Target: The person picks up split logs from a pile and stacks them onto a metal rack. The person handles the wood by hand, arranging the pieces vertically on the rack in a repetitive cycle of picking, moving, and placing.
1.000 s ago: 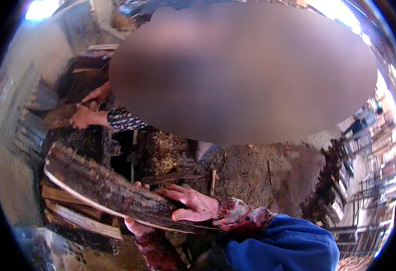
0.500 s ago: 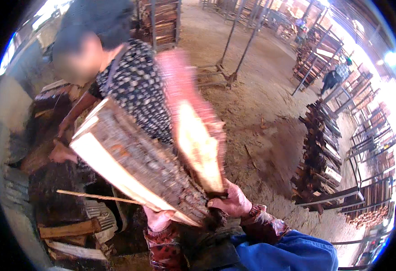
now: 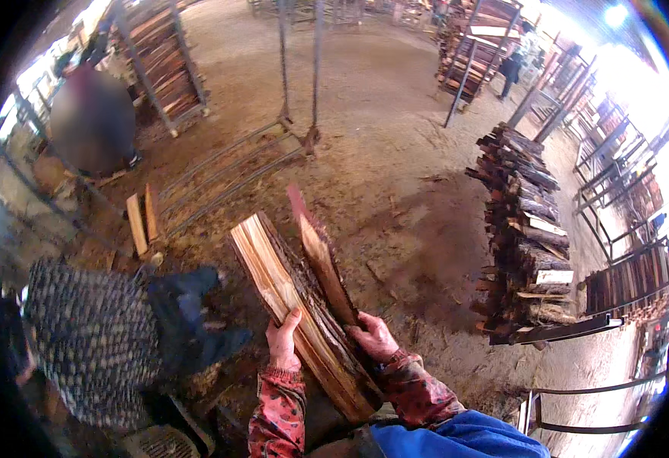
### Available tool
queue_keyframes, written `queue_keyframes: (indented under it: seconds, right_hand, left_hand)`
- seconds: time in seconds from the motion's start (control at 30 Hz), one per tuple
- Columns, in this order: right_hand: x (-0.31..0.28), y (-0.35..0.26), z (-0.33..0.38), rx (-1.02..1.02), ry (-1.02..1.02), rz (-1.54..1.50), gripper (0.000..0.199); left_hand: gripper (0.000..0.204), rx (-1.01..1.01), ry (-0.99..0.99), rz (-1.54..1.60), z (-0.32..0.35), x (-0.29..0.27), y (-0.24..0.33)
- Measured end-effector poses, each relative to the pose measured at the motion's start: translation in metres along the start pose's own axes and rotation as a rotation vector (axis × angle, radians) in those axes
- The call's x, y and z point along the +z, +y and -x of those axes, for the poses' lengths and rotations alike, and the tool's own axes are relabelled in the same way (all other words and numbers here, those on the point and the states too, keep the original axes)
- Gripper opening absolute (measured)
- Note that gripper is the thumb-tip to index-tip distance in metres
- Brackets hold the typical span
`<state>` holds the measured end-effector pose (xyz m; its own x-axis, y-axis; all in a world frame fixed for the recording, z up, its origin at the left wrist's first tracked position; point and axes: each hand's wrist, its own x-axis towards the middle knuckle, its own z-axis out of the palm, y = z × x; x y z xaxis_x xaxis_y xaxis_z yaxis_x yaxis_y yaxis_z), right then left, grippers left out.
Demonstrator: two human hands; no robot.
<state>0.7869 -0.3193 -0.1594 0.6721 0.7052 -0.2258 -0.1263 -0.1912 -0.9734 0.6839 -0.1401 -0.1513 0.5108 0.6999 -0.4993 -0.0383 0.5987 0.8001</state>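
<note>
Carrying split firewood: both hands clasp a bundle of split logs (image 3: 296, 305) held slanted against the body, lower ends tucked toward the chest so the weight rests on the forearms. Left hand (image 3: 283, 340), fingers curled closed, grips the bundle's left edge; right hand (image 3: 373, 337) wraps the right side, steadying a thinner reddish slab (image 3: 321, 256) that leans on top and would otherwise slide. Left of the bundle, a co-worker (image 3: 94, 347) in a speckled top bends low. Right of the bundle, well apart, stands a stack (image 3: 525, 229) of firewood, laid crosswise, probably for stability. Beyond the bundle, a metal rack (image 3: 235, 164) lies on the dirt floor (image 3: 395, 137).
</note>
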Motion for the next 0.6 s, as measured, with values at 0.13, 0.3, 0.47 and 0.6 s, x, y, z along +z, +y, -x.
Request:
queue_keyframes:
  seconds: [0.13, 0.3, 0.47, 0.6]
  right_hand:
    - [-0.060, 0.015, -0.044, 0.086, 0.067, -0.040, 0.030]
    - [-0.094, -0.008, -0.089, 0.153, 0.066, 0.073, 0.034]
    - [-0.110, 0.011, -0.140, 0.172, 0.056, 0.209, 0.032]
    - [-0.134, 0.026, -0.191, 0.208, 0.062, 0.381, 0.034]
  left_hand:
    - [0.052, -0.136, 0.109, -0.166, -0.026, 0.088, 0.003]
    - [0.061, -0.186, -0.034, -0.044, -0.046, 0.119, 0.003]
    - [0.070, -0.224, 0.022, -0.386, -0.125, 0.115, -0.035]
    - [0.062, -0.363, -0.111, -0.035, -0.183, 0.124, -0.070]
